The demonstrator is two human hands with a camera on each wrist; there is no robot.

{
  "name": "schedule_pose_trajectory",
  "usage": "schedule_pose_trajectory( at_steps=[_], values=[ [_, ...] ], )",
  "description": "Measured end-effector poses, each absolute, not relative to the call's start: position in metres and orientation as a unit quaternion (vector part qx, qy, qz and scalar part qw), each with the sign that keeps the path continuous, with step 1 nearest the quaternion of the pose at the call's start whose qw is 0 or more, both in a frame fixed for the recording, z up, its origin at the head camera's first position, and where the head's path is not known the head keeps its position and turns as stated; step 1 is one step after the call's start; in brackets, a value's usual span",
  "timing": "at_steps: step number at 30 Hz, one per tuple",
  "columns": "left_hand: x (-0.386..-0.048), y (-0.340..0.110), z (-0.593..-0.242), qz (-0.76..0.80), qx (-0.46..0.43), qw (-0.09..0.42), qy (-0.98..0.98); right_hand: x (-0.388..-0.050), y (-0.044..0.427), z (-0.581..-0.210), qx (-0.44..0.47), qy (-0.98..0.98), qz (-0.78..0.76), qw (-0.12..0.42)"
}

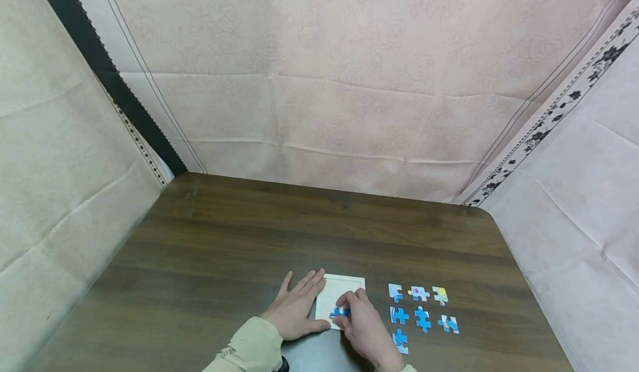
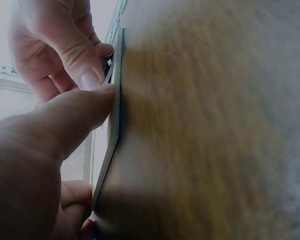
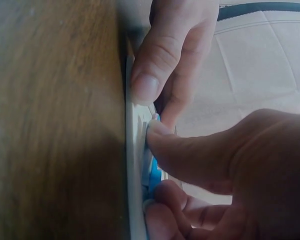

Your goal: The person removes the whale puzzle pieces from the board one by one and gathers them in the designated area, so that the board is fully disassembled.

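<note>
A white puzzle tray (image 1: 345,284) with a raised border lies on the table. My left hand (image 1: 297,310) is spread along its left side, fingers straight. In the left wrist view its thumb (image 2: 85,112) touches the tray's near edge. My right hand (image 1: 368,330) pinches a blue-and-white jigsaw piece (image 1: 340,311) between thumb and fingers, over the lower part of the tray. From the right wrist, this piece (image 3: 154,172) appears tilted close to the tray surface (image 3: 136,150); whether it lies flat cannot be told.
Several loose jigsaw pieces (image 1: 422,319) lie in rows right of the tray, mostly blue, one yellowish (image 1: 440,295). The brown wooden table (image 1: 239,239) extends beyond the hands. Pale patterned cloth (image 1: 319,83) hangs behind and at both sides.
</note>
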State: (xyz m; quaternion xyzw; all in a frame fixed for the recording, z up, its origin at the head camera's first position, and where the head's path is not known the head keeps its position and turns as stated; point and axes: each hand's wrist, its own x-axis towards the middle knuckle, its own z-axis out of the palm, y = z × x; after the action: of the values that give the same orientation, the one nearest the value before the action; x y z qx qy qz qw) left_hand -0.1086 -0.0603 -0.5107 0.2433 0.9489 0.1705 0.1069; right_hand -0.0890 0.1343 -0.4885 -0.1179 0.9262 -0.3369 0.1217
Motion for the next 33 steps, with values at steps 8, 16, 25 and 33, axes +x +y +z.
schedule_pose_trajectory(
  at_steps=[8,16,25,33],
  values=[
    [-0.108,-0.062,-0.509,0.176,0.254,0.092,0.947,-0.086,0.135,-0.490,-0.119,0.924,-0.345,0.117],
    [-0.107,-0.062,-0.510,0.172,0.256,0.088,0.947,-0.085,0.139,-0.494,-0.131,0.908,-0.382,0.111],
    [-0.106,-0.062,-0.509,0.171,0.257,0.082,0.948,-0.087,0.144,-0.494,-0.123,0.887,-0.428,0.121],
    [-0.107,-0.062,-0.510,0.168,0.258,0.079,0.948,-0.089,0.147,-0.496,-0.103,0.883,-0.441,0.126]
  ],
)
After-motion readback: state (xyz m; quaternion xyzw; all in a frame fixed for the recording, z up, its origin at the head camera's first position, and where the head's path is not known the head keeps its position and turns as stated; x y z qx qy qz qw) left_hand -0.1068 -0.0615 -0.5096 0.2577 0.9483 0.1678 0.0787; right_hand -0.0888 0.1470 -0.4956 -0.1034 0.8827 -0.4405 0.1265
